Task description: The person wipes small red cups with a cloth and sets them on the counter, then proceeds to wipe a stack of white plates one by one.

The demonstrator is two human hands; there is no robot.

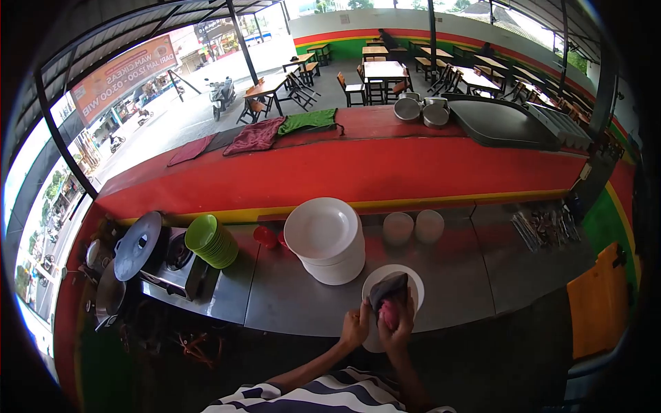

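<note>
My right hand point(396, 329) is closed around a grey and pink cloth point(390, 292), bunched up over a white plate point(416, 279) at the counter's front edge. Beside it, my left hand point(354, 327) has its fingers curled at the edge of a white dish point(372, 341) below the cloth. Whether this dish and the plate are one piece is hidden by the cloth and hands. Just behind and to the left rises a tall stack of white plates point(323, 234).
Green bowls point(210, 241) are stacked by a gas stove point(171, 275) at left, near a large metal lid point(138, 246). Two stacks of pale bowls point(413, 228) stand behind the plate. Cutlery point(546, 228) lies at right. Cloths point(255, 135) and a tray point(502, 122) rest on the red ledge.
</note>
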